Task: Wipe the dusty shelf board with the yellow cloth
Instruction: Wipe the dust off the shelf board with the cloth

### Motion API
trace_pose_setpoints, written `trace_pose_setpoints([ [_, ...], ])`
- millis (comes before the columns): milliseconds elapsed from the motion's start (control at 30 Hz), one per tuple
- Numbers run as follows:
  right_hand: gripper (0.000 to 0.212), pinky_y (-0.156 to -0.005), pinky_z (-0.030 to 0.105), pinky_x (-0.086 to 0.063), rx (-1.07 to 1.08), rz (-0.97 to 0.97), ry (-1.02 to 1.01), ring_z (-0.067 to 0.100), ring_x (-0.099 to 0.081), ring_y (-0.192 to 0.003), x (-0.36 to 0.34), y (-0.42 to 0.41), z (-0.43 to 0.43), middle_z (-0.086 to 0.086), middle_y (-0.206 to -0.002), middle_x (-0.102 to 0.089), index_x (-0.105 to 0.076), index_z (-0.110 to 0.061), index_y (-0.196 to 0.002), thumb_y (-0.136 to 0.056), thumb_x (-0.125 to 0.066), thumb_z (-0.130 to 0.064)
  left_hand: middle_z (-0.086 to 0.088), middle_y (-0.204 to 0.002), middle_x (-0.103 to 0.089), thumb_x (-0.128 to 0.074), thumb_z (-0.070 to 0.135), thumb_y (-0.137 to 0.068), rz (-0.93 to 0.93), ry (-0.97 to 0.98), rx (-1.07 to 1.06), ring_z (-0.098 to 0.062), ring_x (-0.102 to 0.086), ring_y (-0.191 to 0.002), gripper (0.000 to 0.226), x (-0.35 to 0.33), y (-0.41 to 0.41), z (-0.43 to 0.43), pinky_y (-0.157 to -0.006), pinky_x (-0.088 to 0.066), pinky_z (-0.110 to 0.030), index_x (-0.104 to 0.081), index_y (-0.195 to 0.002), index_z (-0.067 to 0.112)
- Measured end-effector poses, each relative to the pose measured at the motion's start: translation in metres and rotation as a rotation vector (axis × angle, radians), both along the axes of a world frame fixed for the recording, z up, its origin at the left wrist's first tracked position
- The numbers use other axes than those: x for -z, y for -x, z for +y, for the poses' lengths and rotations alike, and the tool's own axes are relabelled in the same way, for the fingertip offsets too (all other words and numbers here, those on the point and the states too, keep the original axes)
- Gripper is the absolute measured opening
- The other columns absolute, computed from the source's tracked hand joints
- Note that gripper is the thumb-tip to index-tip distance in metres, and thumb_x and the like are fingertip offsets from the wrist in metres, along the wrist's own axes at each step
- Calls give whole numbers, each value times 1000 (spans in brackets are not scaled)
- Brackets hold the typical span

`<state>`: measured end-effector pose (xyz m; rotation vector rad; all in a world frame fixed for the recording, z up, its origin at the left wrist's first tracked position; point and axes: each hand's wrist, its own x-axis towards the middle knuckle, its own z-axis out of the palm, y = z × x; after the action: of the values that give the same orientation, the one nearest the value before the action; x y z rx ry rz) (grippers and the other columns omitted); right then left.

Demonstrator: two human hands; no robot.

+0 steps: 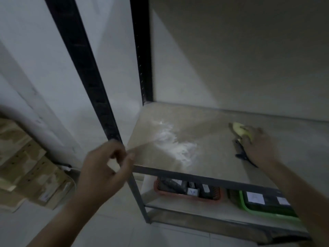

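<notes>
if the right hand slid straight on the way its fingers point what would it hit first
Probably only bare shelf board, then the wall behind its back edge. The right hand, pressing the yellow cloth, points toward the back, so the white dust pile stays off to its left.

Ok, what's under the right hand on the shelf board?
The yellow cloth lies bunched on the shelf board, with the right hand resting on it. Only the cloth's far edge shows past the fingers; the rest is covered by the hand.
</notes>
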<state>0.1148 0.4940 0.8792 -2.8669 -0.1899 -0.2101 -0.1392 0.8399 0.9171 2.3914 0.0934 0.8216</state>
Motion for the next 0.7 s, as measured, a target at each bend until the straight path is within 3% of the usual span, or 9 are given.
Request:
trace_pose_setpoints([
  [100, 45, -72, 43, -53, -46, -25, 28, 37, -58, -84, 3, 29, 45, 17, -114, -56, -54, -16, -124, -88, -37, -38, 8, -96, -60, -62, 56, -82, -11, 195, -150, -15, -59, -90, 45, -20, -1, 30, -79, -47, -24, -54, -102, 16],
  [200, 50, -82, 42, -50, -119, -57, 118, 35, -54, -94, -2, 67, 114, 16, -116, -56, -51, -14, -123, -86, -35, -43, 23, -124, -60, -72, 60, -78, -27, 385, 29, -6, -61, -120, 64, -52, -30, 41, -100, -49, -25, -46, -130, 34],
  [267, 50, -88, 41, -46, -176, -8, 91, 34, -52, -102, -6, 85, 155, 15, -122, -52, -49, -17, -127, -86, -31, -39, 13, -118, -68, -75, 46, -81, -98, 457, 152, -7, -68, -111, 44, -72, -51, 37, -93, -54, -23, -56, -120, 38],
  [333, 42, -86, 34, -41, -250, 54, -22, 32, -49, -110, -10, 96, 182, 11, -130, -46, -48, -20, -131, -92, -44, -34, 11, -84, -67, -73, 28, -81, -178, 542, 164, -6, -67, -81, 17, -78, -64, 31, -76, -53, -20, -61, -87, 39],
  [433, 35, -67, 16, -29, -291, 131, -248, 28, -56, -103, -20, 89, 177, 11, -130, -51, -53, -20, -131, -97, -49, -21, 13, -62, -50, -66, 15, -80, -195, 579, 111, -2, -51, -56, 26, -73, -68, 26, -57, -46, -16, -45, -70, 27],
  [500, 32, -65, 11, -35, -216, 51, -199, 24, -59, -86, -25, 77, 142, 14, -117, -61, -55, -19, -127, -96, -50, -23, 13, -58, -46, -63, 11, -80, -219, 585, 130, -2, -46, -52, 25, -69, -67, 24, -53, -42, -14, -41, -71, 18],
  [533, 31, -75, 21, -46, -132, -20, -152, 26, -60, -84, -26, 71, 119, 14, -111, -64, -57, -20, -123, -94, -52, -29, 12, -58, -44, -62, 9, -80, -237, 588, 135, -2, -45, -51, 25, -69, -68, 23, -52, -40, -14, -40, -71, 15],
  [600, 31, -85, 42, -53, 30, -115, -158, 37, -62, -90, -22, 66, 73, 18, -109, -63, -62, -15, -118, -89, -59, -27, 14, -57, -44, -60, 6, -80, -256, 596, 144, -1, -45, -51, 23, -71, -69, 18, -51, -40, -14, -41, -71, 14],
  [700, 36, -90, 45, -47, 152, -40, -220, 44, -57, -99, -7, 73, 39, 27, -119, -53, -60, -6, -122, -87, -61, -11, 18, -58, -48, -60, 7, -80, -268, 643, 149, 0, -48, -53, 20, -72, -70, 14, -52, -41, -12, -45, -73, 19],
])
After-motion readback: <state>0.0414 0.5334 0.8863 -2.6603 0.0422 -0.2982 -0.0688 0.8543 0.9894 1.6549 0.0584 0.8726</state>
